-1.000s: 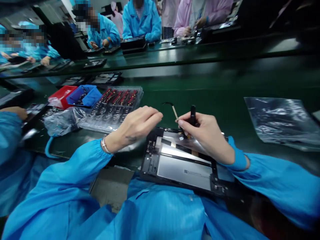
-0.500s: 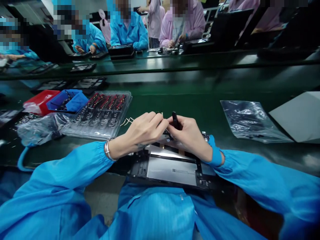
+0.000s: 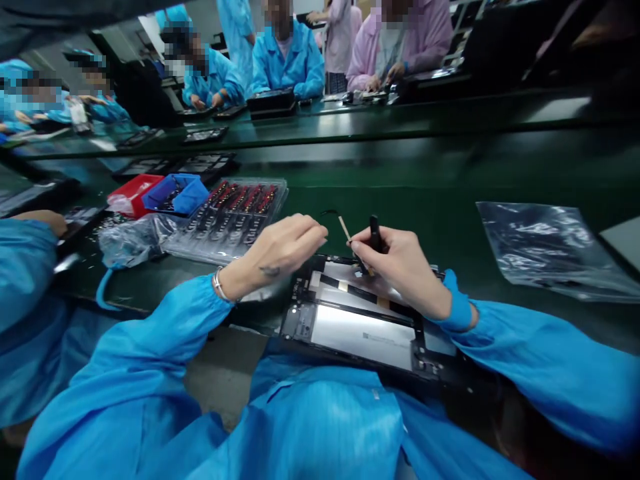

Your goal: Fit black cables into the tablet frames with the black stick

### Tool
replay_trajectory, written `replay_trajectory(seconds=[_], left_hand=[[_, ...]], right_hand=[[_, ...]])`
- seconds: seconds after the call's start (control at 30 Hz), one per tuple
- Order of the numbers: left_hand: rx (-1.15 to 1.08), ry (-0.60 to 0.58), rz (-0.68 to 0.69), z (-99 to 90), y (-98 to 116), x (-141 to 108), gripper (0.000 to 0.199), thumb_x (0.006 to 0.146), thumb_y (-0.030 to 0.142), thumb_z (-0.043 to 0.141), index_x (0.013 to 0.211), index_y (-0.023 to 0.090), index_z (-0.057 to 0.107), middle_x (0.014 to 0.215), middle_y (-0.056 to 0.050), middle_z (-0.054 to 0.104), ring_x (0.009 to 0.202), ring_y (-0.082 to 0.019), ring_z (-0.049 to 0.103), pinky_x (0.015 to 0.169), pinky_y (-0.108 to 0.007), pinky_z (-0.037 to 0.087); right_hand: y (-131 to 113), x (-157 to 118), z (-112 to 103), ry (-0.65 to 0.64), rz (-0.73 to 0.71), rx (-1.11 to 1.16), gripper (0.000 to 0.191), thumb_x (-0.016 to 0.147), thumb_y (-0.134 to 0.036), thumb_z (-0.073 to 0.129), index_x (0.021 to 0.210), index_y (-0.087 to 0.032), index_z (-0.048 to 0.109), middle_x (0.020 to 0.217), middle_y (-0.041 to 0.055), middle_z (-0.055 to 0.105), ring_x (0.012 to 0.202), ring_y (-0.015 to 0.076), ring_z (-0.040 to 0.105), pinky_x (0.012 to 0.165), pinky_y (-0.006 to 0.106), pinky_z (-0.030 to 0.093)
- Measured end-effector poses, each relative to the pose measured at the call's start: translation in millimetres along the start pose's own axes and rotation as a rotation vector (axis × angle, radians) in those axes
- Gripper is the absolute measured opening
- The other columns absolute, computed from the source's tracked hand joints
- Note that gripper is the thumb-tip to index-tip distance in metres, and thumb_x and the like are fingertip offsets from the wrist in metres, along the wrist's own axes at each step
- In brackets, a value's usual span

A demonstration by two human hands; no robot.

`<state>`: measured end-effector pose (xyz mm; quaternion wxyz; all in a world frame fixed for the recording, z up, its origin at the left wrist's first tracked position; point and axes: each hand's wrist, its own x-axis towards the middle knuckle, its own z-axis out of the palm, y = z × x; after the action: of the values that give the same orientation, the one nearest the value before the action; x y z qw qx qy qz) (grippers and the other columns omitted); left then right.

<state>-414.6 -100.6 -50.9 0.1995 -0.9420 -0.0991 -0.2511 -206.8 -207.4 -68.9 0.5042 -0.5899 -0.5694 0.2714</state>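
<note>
My right hand is closed above the upper part of an opened tablet-like device. From its grip rises the end of a black pen-like tool. Thumb and finger of that hand also pinch a thin pale strip with a dark curved end. My left hand hovers to the left of the strip, apart from it, with its fingers drawn together; anything between the fingertips is too small to make out. Silver panels and dark tape show inside the device, which lies at the table's near edge. The right hand covers some of its upper side.
To the left are a clear tray of small parts, a blue bin, a red bin and a crumpled plastic bag. A flat clear bag lies right. A co-worker's sleeve is at far left; others sit across.
My hands have drawn apart, the left one moving away from the right. The pale strip now shows between them. The view has swung left, bringing in a neighbour's sleeve.
</note>
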Motion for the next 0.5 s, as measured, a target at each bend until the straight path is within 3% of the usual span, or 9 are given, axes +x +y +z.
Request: replay_trajectory(seconds=[0.07,0.13,0.3,0.5], left_hand=[[0.006,0.059,0.08,-5.9,19.6,12.9,0.015,0.104,0.02,0.045,0.104,0.014,0.058,0.094,-0.007,0.066,0.084,-0.016,0.061,0.075,-0.027,0.049],[0.051,0.045,0.089,-9.2,30.0,22.7,0.015,0.104,0.018,0.044,0.1,0.013,0.057,0.091,-0.006,0.065,0.081,-0.016,0.059,0.072,-0.028,0.048],[0.159,0.019,0.091,-12.4,36.7,32.2,0.02,0.103,0.011,0.04,0.088,0.014,0.054,0.08,-0.004,0.06,0.069,-0.016,0.054,0.061,-0.028,0.042],[0.247,0.123,0.154,-13.0,42.2,32.9,0.024,0.101,0.014,0.046,0.078,0.017,0.052,0.071,-0.002,0.056,0.065,-0.016,0.051,0.06,-0.03,0.038]], right_hand=[[-0.7,-1.2,0.5,-0.004,-0.03,-0.03,0.018,0.084,-0.031,0.064,0.083,-0.015,0.071,0.071,0.0022,0.066,0.066,0.0153,0.058,0.063,0.029,0.043],[-1.4,-2.4,0.5,-0.006,-0.064,-0.06,0.018,0.086,-0.031,0.062,0.082,-0.016,0.071,0.071,0.0016,0.065,0.067,0.0151,0.058,0.064,0.028,0.042],[-1.6,-3.5,-0.5,-0.005,-0.119,-0.115,0.018,0.087,-0.03,0.059,0.082,-0.016,0.069,0.07,0.0009,0.064,0.068,0.0149,0.058,0.064,0.027,0.041],[-3.7,-5.7,0.6,-0.03,-0.159,-0.175,0.018,0.086,-0.026,0.056,0.075,-0.016,0.065,0.066,-0.0002,0.059,0.063,0.0123,0.052,0.06,0.027,0.036]])
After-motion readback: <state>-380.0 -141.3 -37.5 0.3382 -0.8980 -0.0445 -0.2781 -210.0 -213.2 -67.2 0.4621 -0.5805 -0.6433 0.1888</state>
